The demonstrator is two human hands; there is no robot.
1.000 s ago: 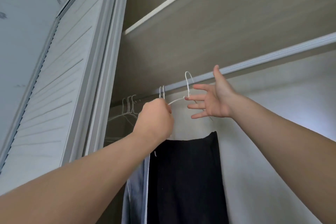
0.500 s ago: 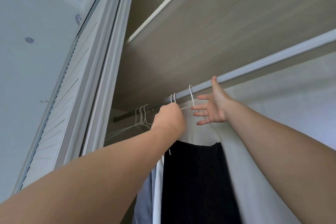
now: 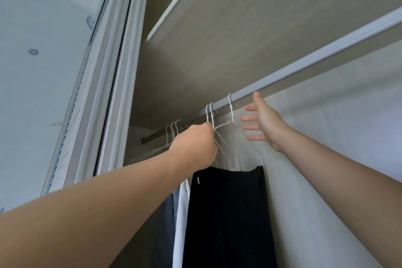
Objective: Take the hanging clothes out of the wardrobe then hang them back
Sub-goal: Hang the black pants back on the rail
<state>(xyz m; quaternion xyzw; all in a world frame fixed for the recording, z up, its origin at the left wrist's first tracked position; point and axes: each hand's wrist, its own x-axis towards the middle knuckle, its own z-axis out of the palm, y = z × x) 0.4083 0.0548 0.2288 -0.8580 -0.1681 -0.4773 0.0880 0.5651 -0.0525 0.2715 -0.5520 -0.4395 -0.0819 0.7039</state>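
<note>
A grey rail (image 3: 304, 65) runs under the wardrobe shelf. My left hand (image 3: 193, 146) grips the necks of two white wire hangers (image 3: 209, 113) whose hooks sit over the rail. A third white hanger (image 3: 230, 106) hooks onto the rail just to the right. A black garment (image 3: 228, 213) hangs below, with a white garment (image 3: 181, 220) and a grey-blue one (image 3: 167, 213) to its left. My right hand (image 3: 263, 124) is spread with straight fingers just right of the third hanger, thumb tip near the rail, holding nothing.
Several bare white hangers (image 3: 173, 130) hang further left on the rail. The shelf underside (image 3: 239, 39) lies close above. The wardrobe door frame (image 3: 113, 82) stands at left, the pale back wall (image 3: 326, 137) at right.
The third hanger's hook now sits over the rail and my right hand has come off it, fingers spread. My left hand keeps its grip on the two hangers.
</note>
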